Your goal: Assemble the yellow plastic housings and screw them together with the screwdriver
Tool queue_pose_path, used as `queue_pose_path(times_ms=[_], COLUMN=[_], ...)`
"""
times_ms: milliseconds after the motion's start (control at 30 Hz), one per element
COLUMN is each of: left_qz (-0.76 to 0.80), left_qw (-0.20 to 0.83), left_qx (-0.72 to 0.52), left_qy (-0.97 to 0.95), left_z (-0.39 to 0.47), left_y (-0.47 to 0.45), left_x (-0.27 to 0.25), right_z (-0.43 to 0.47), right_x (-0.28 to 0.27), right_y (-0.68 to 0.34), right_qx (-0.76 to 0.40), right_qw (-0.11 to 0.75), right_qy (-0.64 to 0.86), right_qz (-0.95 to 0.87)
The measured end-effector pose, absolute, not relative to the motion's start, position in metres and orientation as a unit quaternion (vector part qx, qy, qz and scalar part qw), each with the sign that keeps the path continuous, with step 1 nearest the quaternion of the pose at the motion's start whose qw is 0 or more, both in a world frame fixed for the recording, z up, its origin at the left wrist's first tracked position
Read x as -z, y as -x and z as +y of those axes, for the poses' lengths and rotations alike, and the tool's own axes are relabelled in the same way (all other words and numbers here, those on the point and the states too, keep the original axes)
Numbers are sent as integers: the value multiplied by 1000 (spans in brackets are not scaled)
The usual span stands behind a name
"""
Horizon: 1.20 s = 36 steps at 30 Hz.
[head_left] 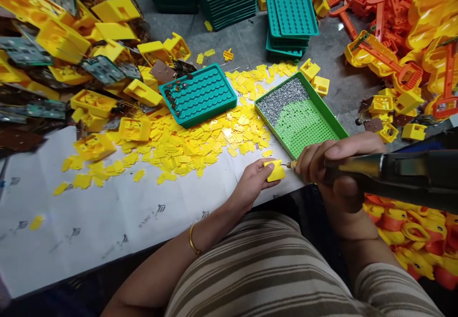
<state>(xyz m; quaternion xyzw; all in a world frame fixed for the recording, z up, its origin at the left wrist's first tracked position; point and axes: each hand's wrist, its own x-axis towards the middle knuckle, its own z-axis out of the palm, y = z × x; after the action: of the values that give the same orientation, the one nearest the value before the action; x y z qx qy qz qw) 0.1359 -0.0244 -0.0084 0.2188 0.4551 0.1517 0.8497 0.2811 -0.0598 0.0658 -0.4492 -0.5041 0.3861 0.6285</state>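
My left hand (254, 181) is closed around a small yellow plastic housing (276, 171) with rows of tiny holes, near the table's front edge. In my right hand (332, 164) lies a black electric screwdriver (404, 176), held level. Its bit points left and meets the side of the housing; whether a screw sits at the tip is too small to tell. Just beyond my hands stands a green perforated tray (307, 126), with many small screws (282, 100) heaped at its far left end. Loose flat yellow plastic pieces (200, 145) lie spread to the left.
A teal ribbed tray (203, 95) with a few small dark parts sits on the yellow pieces. Yellow housings with circuit boards (103, 68) pile up at left. Teal trays (291, 11) are stacked behind. Orange handles (382, 2) heap at back right; duck-like yellow parts (418, 231) lie below right.
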Motion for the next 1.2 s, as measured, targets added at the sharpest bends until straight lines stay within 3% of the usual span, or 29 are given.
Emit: queue_pose_path(times_ms=[267,933,1100,1200], left_qz=[443,446,437,448], left_qw=[851,835,845,832], left_qx=[-151,-158,-145,-159], left_qy=[-237,-281,-273,-285], left_z=[-24,-23,-33,-31], left_y=[-136,-139,-145,-140], left_x=[10,17,21,18], right_z=[-50,-40,-46,-57], right_x=[-44,-38,-49,-62], right_y=[-279,-278,-272,-270], right_qx=[-389,-452,-427,-427], right_qw=[683,646,606,594], right_qy=[370,323,369,295], right_qz=[-495,-524,-560,-615])
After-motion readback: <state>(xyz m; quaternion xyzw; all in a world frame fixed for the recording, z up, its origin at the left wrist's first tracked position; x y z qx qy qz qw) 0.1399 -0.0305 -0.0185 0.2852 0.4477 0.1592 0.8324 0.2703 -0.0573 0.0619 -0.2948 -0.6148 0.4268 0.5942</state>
